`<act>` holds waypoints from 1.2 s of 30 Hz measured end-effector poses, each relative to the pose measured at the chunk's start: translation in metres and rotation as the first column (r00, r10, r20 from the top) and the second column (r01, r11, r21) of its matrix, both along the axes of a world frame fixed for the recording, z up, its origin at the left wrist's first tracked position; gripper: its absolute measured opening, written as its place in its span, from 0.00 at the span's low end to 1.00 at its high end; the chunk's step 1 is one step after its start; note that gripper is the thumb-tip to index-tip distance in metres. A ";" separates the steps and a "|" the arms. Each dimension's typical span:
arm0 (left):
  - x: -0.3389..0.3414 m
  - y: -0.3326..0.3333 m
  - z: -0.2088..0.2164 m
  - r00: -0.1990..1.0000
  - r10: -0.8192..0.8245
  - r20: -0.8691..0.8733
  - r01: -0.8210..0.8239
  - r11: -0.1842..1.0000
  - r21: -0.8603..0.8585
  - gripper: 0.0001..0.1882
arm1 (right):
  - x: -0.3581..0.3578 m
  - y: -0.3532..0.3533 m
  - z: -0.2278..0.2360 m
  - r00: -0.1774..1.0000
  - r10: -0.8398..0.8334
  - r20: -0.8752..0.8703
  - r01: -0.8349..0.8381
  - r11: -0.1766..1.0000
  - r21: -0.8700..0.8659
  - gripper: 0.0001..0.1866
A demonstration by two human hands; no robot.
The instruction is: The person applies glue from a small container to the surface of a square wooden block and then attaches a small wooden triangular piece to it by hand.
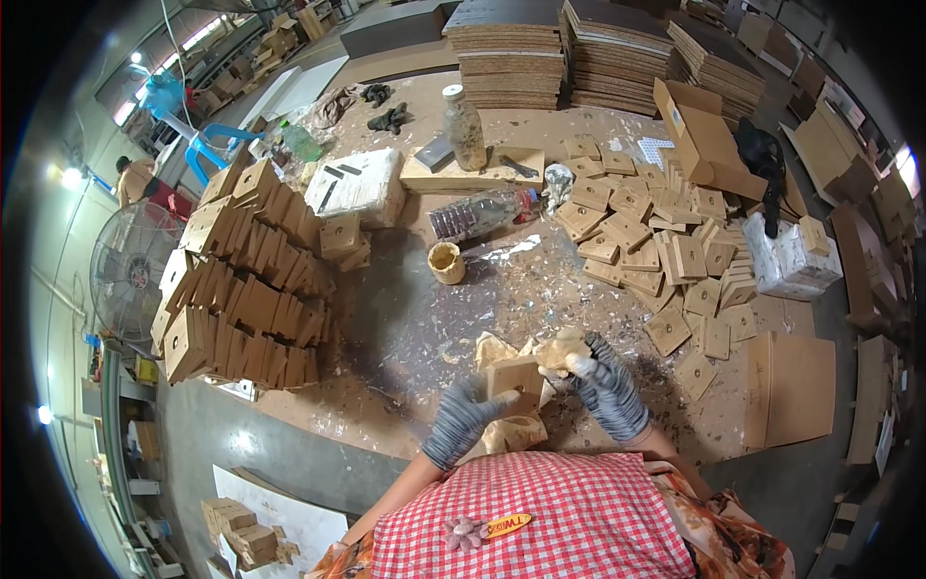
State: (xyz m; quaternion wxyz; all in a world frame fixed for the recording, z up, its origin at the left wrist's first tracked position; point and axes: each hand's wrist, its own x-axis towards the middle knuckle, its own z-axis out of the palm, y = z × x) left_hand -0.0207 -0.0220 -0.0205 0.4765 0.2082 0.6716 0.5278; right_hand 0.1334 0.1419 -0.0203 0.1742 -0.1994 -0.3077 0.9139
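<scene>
My left hand [458, 421], in a grey knit glove, grips a small flat wooden block [513, 376] in front of my chest, thumb across its near face. Just right of it my right hand [610, 394], gloved alike with pale fingertips, is closed round a crumpled tan piece [561, 349], cloth or paper, at the block's upper right edge. More crumpled tan material [513, 434] lies under and behind the block. Beyond my hands stands a small tan-crusted cup [446, 262]. The fingers behind the block are hidden.
Stacked wooden blocks [246, 280] rise on the left; a loose heap of similar blocks [646, 232] spreads on the right. A clear plastic bottle [482, 212] lies past the cup, near a standing jar [464, 130]. A cardboard piece [789, 389] sits at the table's right edge.
</scene>
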 end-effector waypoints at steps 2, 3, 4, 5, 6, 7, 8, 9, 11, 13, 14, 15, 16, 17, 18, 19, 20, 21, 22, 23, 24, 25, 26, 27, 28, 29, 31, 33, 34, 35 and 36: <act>0.003 0.002 0.002 0.999 -0.009 0.037 0.007 0.997 0.077 0.25 | -0.007 -0.009 0.010 0.999 -0.026 0.030 0.013 0.929 0.371 0.19; 0.002 0.002 0.002 0.999 -0.010 0.036 0.007 0.997 0.077 0.25 | -0.010 -0.012 0.013 0.998 -0.043 0.040 0.014 0.842 0.540 0.18; 0.002 0.001 0.001 1.000 -0.025 0.012 0.024 0.998 0.059 0.24 | -0.012 -0.014 0.010 0.998 -0.043 0.040 0.015 0.842 0.540 0.18; 0.002 0.002 0.000 0.999 -0.041 -0.013 0.041 0.998 0.041 0.23 | -0.015 -0.015 0.005 0.998 -0.038 0.050 -0.015 0.636 0.771 0.18; 0.002 0.002 0.002 0.999 -0.042 -0.014 0.042 0.998 0.041 0.23 | -0.017 -0.015 0.000 0.997 -0.036 0.062 -0.045 0.369 0.928 0.18; 0.003 0.003 0.004 0.999 -0.042 0.013 0.041 0.998 0.051 0.23 | -0.016 -0.015 -0.003 0.989 -0.018 0.146 -0.131 0.343 0.930 0.23; 0.003 0.002 0.005 0.999 -0.037 0.039 0.034 0.998 0.059 0.22 | -0.016 -0.016 -0.002 0.989 -0.015 0.145 -0.131 0.344 0.930 0.23; 0.003 0.001 0.005 0.999 -0.034 0.038 0.031 0.998 0.058 0.22 | -0.016 -0.016 0.000 0.987 -0.020 0.158 -0.137 0.395 0.908 0.25; 0.002 -0.001 0.005 0.997 -0.054 0.049 0.051 0.998 0.044 0.23 | -0.014 -0.015 0.006 0.985 -0.024 0.172 -0.144 0.445 0.884 0.27; 0.002 0.000 0.004 0.996 -0.036 0.086 0.030 0.998 0.060 0.23 | -0.010 -0.010 0.013 0.960 0.056 0.274 -0.264 0.505 0.822 0.29; 0.003 0.001 0.004 0.992 -0.019 0.123 0.010 0.997 0.075 0.23 | -0.010 -0.010 0.012 0.960 0.055 0.275 -0.265 0.505 0.822 0.29; 0.002 0.000 0.002 0.992 -0.019 0.124 0.010 0.997 0.076 0.23 | -0.009 -0.010 0.008 0.966 0.024 0.258 -0.234 0.510 0.828 0.27; 0.001 0.001 -0.002 0.996 -0.042 0.084 0.039 0.999 0.032 0.24 | -0.009 -0.010 0.005 0.971 -0.009 0.240 -0.201 0.514 0.834 0.26; 0.000 0.001 -0.003 0.997 -0.064 0.046 0.065 0.998 -0.012 0.25 | -0.008 -0.010 -0.001 0.971 -0.010 0.240 -0.201 0.514 0.834 0.26; 0.001 0.002 -0.002 0.997 -0.065 0.046 0.066 0.998 -0.012 0.25 | -0.005 -0.008 -0.008 0.959 -0.053 0.277 -0.168 0.682 0.712 0.25; 0.003 0.003 0.002 0.996 -0.058 0.062 0.057 0.998 0.012 0.25 | -0.003 -0.007 -0.012 0.943 -0.087 0.321 -0.116 0.819 0.561 0.24; 0.004 0.003 0.005 0.996 -0.046 0.078 0.044 0.998 0.036 0.26 | -0.002 -0.004 -0.007 0.943 -0.084 0.321 -0.118 0.819 0.561 0.24; 0.003 0.002 0.004 0.996 -0.043 0.078 0.041 0.999 0.035 0.26 | -0.001 0.000 0.003 0.947 -0.114 0.299 -0.084 0.813 0.576 0.23; 0.002 0.002 0.002 0.996 -0.040 0.080 0.037 0.998 0.045 0.26 | -0.002 0.003 0.009 0.951 -0.142 0.276 -0.050 0.807 0.589 0.22; 0.002 0.002 0.001 0.996 -0.044 0.082 0.039 0.998 0.056 0.26 | -0.003 0.003 0.008 0.953 -0.125 0.275 -0.026 0.873 0.488 0.22; 0.003 0.003 0.001 0.996 -0.046 0.082 0.042 0.998 0.057 0.26 | -0.003 0.003 0.007 0.953 -0.128 0.275 -0.024 0.872 0.488 0.22; 0.002 0.003 0.000 0.996 -0.051 0.080 0.046 0.998 0.053 0.26 | -0.002 0.003 0.004 0.964 -0.126 0.233 0.025 0.919 0.394 0.22; 0.002 0.003 -0.001 0.996 -0.053 0.078 0.049 0.998 0.049 0.26 | -0.003 0.003 0.003 0.973 -0.128 0.191 0.068 0.954 0.292 0.23; 0.002 0.002 -0.003 0.995 -0.053 0.078 0.049 0.998 0.048 0.26 | -0.004 0.001 0.005 0.973 -0.128 0.192 0.068 0.954 0.292 0.23; 0.002 0.002 -0.006 0.995 -0.051 0.084 0.047 0.997 0.054 0.26 | -0.006 -0.001 0.010 0.970 -0.161 0.181 0.095 0.941 0.323 0.24; 0.001 0.001 -0.008 0.995 -0.049 0.091 0.044 0.997 0.058 0.26 | -0.008 -0.002 0.013 0.967 -0.192 0.170 0.122 0.927 0.354 0.24; 0.000 0.001 -0.008 0.996 -0.057 0.066 0.054 0.997 0.048 0.26 | -0.009 -0.001 0.010 0.966 -0.205 0.159 0.120 0.897 0.424 0.23; 0.000 0.001 -0.007 0.997 -0.064 0.040 0.063 0.997 0.036 0.26 | -0.010 0.000 0.002 0.965 -0.216 0.148 0.118 0.863 0.491 0.23; 0.000 0.002 -0.005 0.997 -0.079 0.008 0.079 0.997 -0.005 0.27 | -0.010 -0.001 -0.005 0.968 -0.216 0.131 0.106 0.820 0.563 0.22; 0.000 0.003 -0.003 0.995 -0.098 -0.021 0.097 0.994 -0.044 0.27 | -0.009 -0.001 -0.011 0.969 -0.217 0.116 0.096 0.768 0.633 0.21; 0.001 0.003 -0.004 0.995 -0.100 -0.020 0.100 0.994 -0.044 0.27 | -0.011 -0.002 -0.017 0.969 -0.219 0.118 0.097 0.768 0.633 0.21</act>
